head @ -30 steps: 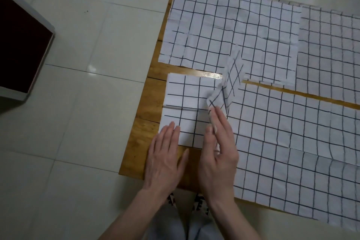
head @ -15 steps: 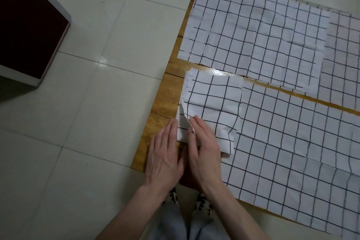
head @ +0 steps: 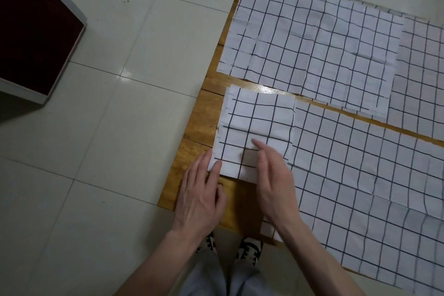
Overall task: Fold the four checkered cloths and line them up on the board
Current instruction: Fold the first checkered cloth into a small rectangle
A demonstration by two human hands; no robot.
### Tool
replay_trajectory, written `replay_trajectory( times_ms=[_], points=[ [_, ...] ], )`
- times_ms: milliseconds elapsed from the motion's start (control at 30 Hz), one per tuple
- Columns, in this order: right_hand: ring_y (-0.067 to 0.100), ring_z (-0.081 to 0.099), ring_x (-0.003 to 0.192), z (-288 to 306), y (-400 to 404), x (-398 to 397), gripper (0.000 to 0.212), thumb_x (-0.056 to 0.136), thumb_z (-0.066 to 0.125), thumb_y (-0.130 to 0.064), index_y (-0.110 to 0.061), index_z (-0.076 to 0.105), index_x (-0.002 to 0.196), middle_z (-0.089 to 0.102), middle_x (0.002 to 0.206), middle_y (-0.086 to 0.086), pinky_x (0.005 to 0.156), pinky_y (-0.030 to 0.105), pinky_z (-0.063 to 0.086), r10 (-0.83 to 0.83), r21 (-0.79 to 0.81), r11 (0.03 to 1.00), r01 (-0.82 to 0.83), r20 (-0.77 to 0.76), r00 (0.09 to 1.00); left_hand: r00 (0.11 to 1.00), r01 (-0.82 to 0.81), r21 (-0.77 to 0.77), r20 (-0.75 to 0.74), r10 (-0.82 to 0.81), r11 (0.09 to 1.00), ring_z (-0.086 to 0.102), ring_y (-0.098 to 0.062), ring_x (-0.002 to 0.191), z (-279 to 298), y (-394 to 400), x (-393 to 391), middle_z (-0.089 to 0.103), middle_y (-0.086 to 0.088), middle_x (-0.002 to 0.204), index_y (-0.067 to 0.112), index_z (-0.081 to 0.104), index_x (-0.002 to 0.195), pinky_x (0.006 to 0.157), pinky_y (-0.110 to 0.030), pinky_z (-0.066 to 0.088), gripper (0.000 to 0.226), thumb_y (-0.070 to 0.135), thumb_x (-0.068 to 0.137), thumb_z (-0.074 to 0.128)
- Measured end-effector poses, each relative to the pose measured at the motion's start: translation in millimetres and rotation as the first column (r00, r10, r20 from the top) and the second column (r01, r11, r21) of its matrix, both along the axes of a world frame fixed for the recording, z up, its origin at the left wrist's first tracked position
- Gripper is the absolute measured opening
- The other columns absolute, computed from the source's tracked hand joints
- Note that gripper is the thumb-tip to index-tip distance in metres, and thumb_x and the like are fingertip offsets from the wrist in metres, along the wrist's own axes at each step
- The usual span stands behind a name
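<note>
On the near-left corner of the brown wooden board (head: 206, 113) sits the folded white black-grid checkered cloth (head: 257, 125), a compact rectangle, long axis running near-to-far. Left hand (head: 201, 197) lies flat, fingers straight, fingertips touching the cloth's near-left corner, gripping nothing. Right hand (head: 274, 180) is open too, fingers extended over the cloth's near-right part; slightly blurred, so contact is unclear. Both hands sit just near of the folded piece, roughly equal reach. Unfolded checkered cloth (head: 360, 175) lies flat directly right of it, touching or slightly under its right edge, so the right hand is nearer for the next pick. Far unfolded cloth (head: 312, 43) lies beyond, a strip of bare board between. One fold looks done, the others apparently pending.
</note>
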State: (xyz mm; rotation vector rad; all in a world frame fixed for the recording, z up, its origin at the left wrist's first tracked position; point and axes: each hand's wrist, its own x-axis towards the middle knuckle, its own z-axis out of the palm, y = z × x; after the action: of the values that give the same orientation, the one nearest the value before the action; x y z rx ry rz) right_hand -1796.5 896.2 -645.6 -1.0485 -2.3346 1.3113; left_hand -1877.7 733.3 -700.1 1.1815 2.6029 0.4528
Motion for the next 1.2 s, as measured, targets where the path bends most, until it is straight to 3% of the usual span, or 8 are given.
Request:
replay_trajectory(
  times_ms=[167,300,433,667,867,933,1067,1200],
  points=[
    [0.008,0.053,0.129,3.4,64.9,7.4,0.033,0.111,0.045,-0.021,-0.016,0.061,0.139,0.061,0.135,-0.006,0.11,0.032,0.044,-0.107,0.154,0.982,0.105,0.002,0.994,0.998,0.021,-0.029,-0.065,-0.023,0.999,0.029,-0.025,0.157,-1.9,1.0,-2.4,0.032,-0.012,0.169,0.011,0.04,0.159,0.126,-0.047,0.03,0.06,0.043,0.108,0.034],
    [0.026,0.039,0.149,-12.0,121.0,-1.1,0.041,0.105,0.049,-0.021,-0.019,0.058,0.145,0.049,0.157,0.005,0.118,0.048,0.037,0.159,0.359,0.896,-0.261,0.289,0.944,0.994,0.002,-0.062,-0.113,-0.009,0.998,0.029,-0.027,0.157,-1.5,-0.8,-7.0,0.031,-0.013,0.169,0.009,0.037,0.161,0.123,-0.052,0.034,0.063,0.045,0.11,0.029],
    [0.036,0.032,0.154,-18.5,149.4,-14.6,0.043,0.103,0.046,-0.029,-0.024,0.059,0.144,0.04,0.164,0.012,0.118,0.057,0.035,0.305,0.381,0.774,-0.506,0.475,0.825,0.988,-0.034,-0.105,-0.153,0.018,0.994,0.029,-0.03,0.157,1.6,-1.6,-16.7,0.03,-0.015,0.17,0.009,0.036,0.162,0.125,-0.053,0.03,0.066,0.047,0.109,0.03],
    [0.047,0.054,0.127,-23.9,144.5,-19.3,0.04,0.096,0.067,-0.024,-0.017,0.065,0.135,0.054,0.146,0.019,0.103,0.059,0.049,0.268,0.365,0.818,-0.444,0.441,0.856,0.98,-0.024,-0.113,-0.2,0.001,0.993,0.029,-0.031,0.156,7.6,9.2,-15.4,0.029,-0.017,0.169,0.01,0.033,0.162,0.126,-0.053,0.027,0.066,0.048,0.108,0.029],
    [0.032,0.048,0.126,-18.0,131.0,-7.5,0.06,0.09,0.076,-0.028,-0.015,0.056,0.145,0.055,0.14,0.011,0.106,0.047,0.044,0.135,0.313,0.914,-0.257,0.361,0.923,0.926,0.299,-0.109,-0.206,-0.316,0.948,0.041,-0.026,0.149,3.6,33.3,30.9,0.032,-0.011,0.167,0.018,0.032,0.163,0.123,-0.046,0.035,0.063,0.046,0.107,0.036],
    [0.031,0.048,0.123,-18.9,128.4,-2.1,0.056,0.092,0.074,-0.029,-0.016,0.057,0.144,0.056,0.136,0.01,0.104,0.045,0.044,0.101,0.317,0.924,-0.214,0.336,0.936,0.915,0.344,-0.14,-0.174,-0.365,0.929,0.042,-0.027,0.149,0.5,34.4,42.0,0.034,-0.011,0.167,0.019,0.035,0.163,0.121,-0.047,0.039,0.062,0.047,0.107,0.038],
    [0.03,0.051,0.115,-21.9,123.0,14.9,0.045,0.094,0.071,-0.025,-0.017,0.062,0.137,0.059,0.127,0.01,0.095,0.04,0.045,0.054,0.354,0.916,-0.189,0.357,0.932,0.92,0.323,-0.205,-0.162,-0.358,0.924,0.026,-0.031,0.159,-2.0,26.9,40.3,0.023,-0.016,0.172,0.02,0.028,0.166,0.125,-0.053,0.023,0.065,0.048,0.108,0.036],
    [0.029,0.056,0.107,-22.7,107.8,37.0,0.032,0.095,0.069,-0.028,-0.017,0.067,0.124,0.06,0.123,0.01,0.087,0.043,0.05,0.085,0.442,0.851,-0.282,0.413,0.907,0.926,0.283,-0.232,-0.186,-0.328,0.931,0.025,-0.032,0.159,-1.6,11.6,22.3,0.022,-0.016,0.173,0.017,0.031,0.165,0.125,-0.055,0.019,0.066,0.048,0.106,0.034]
  ],
)
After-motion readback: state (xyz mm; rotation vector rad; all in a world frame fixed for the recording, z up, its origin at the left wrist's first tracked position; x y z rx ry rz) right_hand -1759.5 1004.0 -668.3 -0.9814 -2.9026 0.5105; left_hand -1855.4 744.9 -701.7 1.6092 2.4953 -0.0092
